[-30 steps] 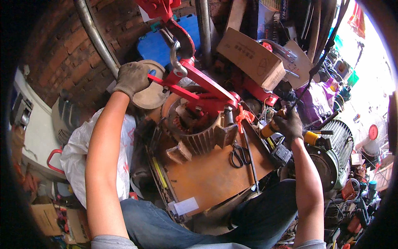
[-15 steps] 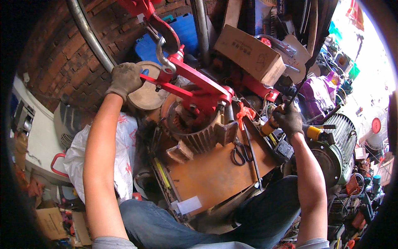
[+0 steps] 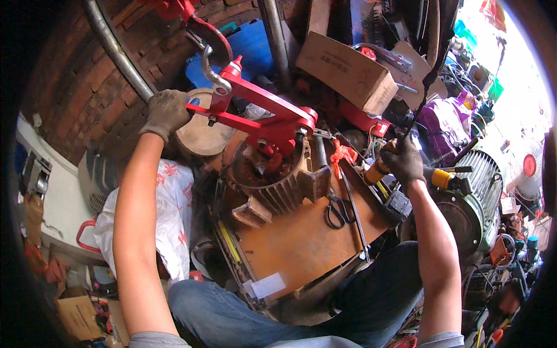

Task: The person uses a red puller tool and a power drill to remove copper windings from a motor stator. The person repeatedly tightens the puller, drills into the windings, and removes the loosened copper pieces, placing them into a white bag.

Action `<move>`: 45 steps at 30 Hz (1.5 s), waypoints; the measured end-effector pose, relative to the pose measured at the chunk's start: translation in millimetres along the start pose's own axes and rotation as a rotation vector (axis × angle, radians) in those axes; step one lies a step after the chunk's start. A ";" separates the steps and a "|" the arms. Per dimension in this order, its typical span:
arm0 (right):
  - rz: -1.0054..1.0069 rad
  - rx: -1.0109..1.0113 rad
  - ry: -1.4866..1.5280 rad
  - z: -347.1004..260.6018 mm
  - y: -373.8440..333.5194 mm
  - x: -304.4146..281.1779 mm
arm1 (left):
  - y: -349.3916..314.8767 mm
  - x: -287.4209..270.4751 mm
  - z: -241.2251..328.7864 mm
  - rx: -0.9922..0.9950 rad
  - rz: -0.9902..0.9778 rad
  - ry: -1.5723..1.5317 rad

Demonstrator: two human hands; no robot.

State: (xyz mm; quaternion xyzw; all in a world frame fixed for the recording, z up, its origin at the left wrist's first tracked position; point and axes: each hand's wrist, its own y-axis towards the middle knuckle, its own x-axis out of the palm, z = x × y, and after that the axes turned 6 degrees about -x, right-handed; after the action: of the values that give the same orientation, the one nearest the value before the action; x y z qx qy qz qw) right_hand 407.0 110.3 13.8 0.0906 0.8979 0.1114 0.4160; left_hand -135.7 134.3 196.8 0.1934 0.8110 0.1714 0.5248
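Note:
My gloved left hand (image 3: 166, 112) is closed round the outer end of a red metal lifting clamp (image 3: 270, 104). The clamp hangs by a steel shackle (image 3: 216, 78) from a large red hook (image 3: 213, 42). Its lower end reaches into the open top of a finned motor housing (image 3: 274, 198), whose inside is partly hidden. The housing sits on a brown board (image 3: 290, 243) before my knees. My gloved right hand (image 3: 402, 161) is closed at the lower end of a hanging black cord (image 3: 430, 78); the fingers hide what is at its end. A yellow-and-black tool (image 3: 376, 173) lies beside that hand.
Black-handled scissors (image 3: 336, 212) and a thin metal rod (image 3: 355, 219) lie on the board's right side. A cardboard box (image 3: 345, 72) stands behind. A green finned motor (image 3: 476, 200) is at right, a white sack (image 3: 174, 214) at left. Metal poles (image 3: 277, 43) rise at the back.
The hook and red clamp have shifted slightly up and to the left, and my left hand has moved left with them. My right hand stays nearly in place.

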 end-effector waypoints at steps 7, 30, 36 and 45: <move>-0.006 0.040 -0.064 0.2 -0.2 -2.7 | -3.0 -13.0 -2.2 0.051 0.073 0.016; -0.041 0.026 -0.118 9.1 1.7 -3.6 | 5.5 -37.6 -22.5 -0.026 -0.004 0.091; -0.034 0.042 -0.081 -3.3 -0.4 -3.5 | 7.8 -20.0 -82.7 0.108 0.208 0.162; -0.046 0.049 -0.108 -5.4 -4.0 -7.6 | 10.3 -63.3 -49.2 0.059 0.172 0.170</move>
State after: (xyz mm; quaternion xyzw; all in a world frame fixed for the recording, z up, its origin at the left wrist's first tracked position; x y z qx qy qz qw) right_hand 407.4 103.9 21.6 0.0860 0.8785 0.0748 0.4640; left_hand -155.7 108.4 270.6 0.2622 0.8378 0.2074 0.4317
